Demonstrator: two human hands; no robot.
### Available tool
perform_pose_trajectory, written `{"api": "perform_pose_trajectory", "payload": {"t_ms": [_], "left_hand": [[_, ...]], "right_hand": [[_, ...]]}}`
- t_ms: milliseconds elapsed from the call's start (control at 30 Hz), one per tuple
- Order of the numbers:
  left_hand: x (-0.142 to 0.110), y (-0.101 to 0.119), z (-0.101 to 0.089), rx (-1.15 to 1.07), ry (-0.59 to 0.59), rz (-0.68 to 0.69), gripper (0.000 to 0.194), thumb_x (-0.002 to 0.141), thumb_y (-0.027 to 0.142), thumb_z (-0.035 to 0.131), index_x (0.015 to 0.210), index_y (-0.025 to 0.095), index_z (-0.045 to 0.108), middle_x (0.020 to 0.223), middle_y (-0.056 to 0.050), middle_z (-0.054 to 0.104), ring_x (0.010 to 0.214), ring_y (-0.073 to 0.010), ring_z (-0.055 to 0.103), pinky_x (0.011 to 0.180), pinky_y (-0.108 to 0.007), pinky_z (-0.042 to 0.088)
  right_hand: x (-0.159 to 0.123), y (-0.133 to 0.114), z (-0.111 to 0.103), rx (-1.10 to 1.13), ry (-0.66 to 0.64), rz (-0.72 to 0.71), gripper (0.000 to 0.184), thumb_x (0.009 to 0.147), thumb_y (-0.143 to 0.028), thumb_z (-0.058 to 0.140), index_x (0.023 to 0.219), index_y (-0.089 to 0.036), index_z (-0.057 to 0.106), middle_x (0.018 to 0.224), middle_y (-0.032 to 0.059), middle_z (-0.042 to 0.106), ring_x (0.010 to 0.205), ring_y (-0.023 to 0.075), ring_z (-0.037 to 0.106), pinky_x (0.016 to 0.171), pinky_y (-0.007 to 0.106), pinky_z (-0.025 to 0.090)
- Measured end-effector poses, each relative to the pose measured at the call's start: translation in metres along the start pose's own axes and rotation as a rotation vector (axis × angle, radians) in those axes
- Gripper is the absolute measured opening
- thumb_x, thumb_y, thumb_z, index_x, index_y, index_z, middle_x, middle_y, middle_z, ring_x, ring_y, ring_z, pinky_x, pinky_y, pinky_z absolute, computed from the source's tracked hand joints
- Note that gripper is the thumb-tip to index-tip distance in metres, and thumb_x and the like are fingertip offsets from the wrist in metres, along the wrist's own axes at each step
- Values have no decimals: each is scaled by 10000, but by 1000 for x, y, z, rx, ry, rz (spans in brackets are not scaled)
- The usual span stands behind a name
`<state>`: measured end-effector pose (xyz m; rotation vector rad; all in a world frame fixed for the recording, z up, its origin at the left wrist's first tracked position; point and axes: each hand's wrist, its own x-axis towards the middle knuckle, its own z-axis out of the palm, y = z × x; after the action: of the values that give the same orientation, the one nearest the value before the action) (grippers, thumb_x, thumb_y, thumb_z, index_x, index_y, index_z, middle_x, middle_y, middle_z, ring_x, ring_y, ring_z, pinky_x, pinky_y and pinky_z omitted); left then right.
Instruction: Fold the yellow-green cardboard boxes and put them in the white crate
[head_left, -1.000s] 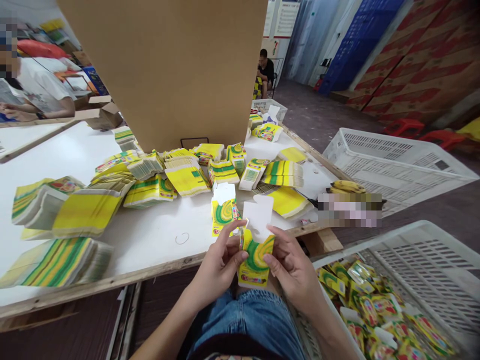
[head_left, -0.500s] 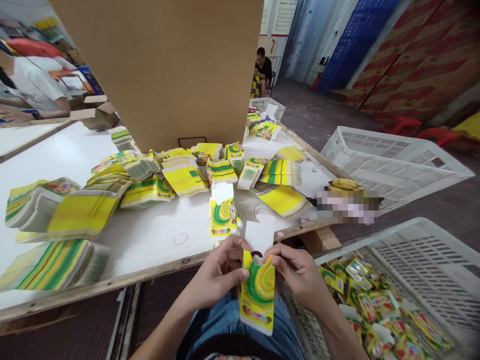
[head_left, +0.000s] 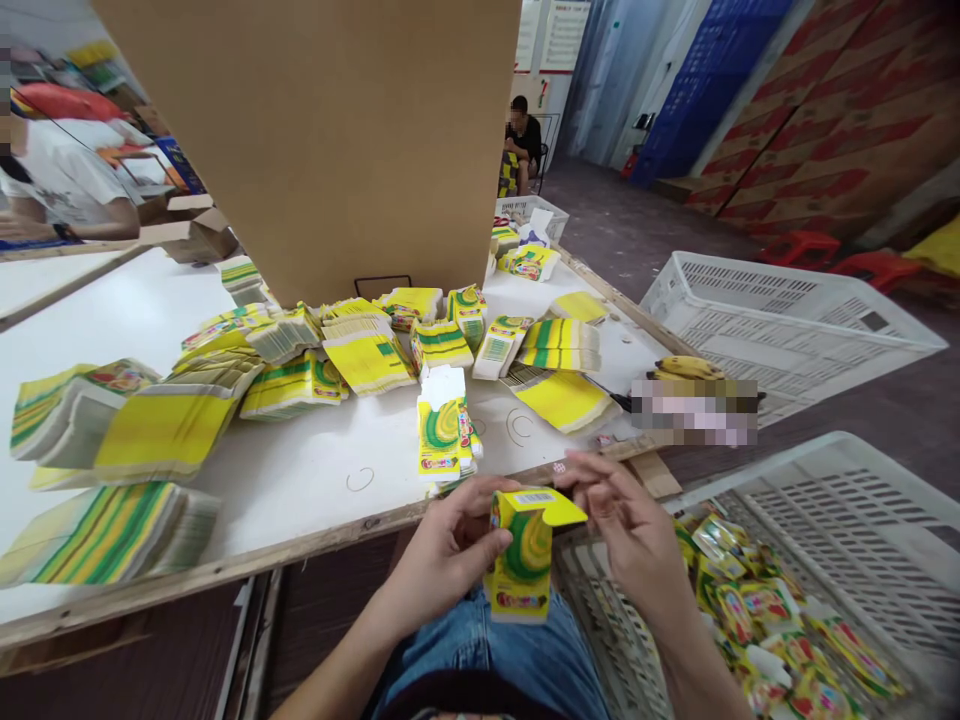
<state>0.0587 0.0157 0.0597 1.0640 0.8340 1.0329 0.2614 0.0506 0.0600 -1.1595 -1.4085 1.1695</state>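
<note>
My left hand grips a small yellow and green printed carton by its left side, above my lap. The carton's top flap, with a barcode on it, is folded forward and its yellow tab sticks out to the right. Just beside that tab is my right hand, fingers loosely bent and apart, with nothing visible in them. On the table edge ahead, a small pile of similar cartons lies with a white flap up.
Bundles of flat yellow cartons spread over the white table. A tall cardboard sheet stands behind them. At right, one white crate contains wrapped packs; another crate stands beyond, near bananas. Two people sit farther off.
The carton's white upright flap has been folded over toward me, so its barcode side shows. My right hand has let go of the carton and moved right. The left hand keeps its hold.
</note>
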Motion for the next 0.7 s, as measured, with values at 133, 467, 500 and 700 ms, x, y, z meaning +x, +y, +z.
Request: {"api": "perform_pose_trajectory", "payload": {"t_ms": [133,467,500,700], "left_hand": [[4,-5,6,150,79,64,390,894,236,578,1283,218,557,1209,-111,655,1044,-226,637,899,-314,495],[6,-4,9,-65,55,9,466,861,264,644,1305,218,510,1194,-122,677,1087,-241,637,892,-334,502],[6,-3,8,-82,58,2,469,851,268,659,1294,215,517,1164,-119,691,1049,-239,654,851,-319,514],[8,-2,11,-112,74,45,388,812,225,706,1182,209,590,1084,-91,722,959,-211,684,814,-287,522]], "right_hand": [[2,-3,-4,-133,-207,101,373,864,-457,599,1128,-202,664,709,-6,567,648,155,524,605,252,432],[0,-3,17,-325,-189,45,302,841,-351,630,1109,-217,590,565,-78,434,504,118,443,511,219,366],[-2,-1,17,-301,-191,46,315,841,-365,636,1115,-216,594,555,-77,442,496,117,440,503,217,371],[-3,2,10,-159,-38,-40,245,852,-373,640,1036,-221,698,868,51,683,793,194,631,702,273,514]]}}
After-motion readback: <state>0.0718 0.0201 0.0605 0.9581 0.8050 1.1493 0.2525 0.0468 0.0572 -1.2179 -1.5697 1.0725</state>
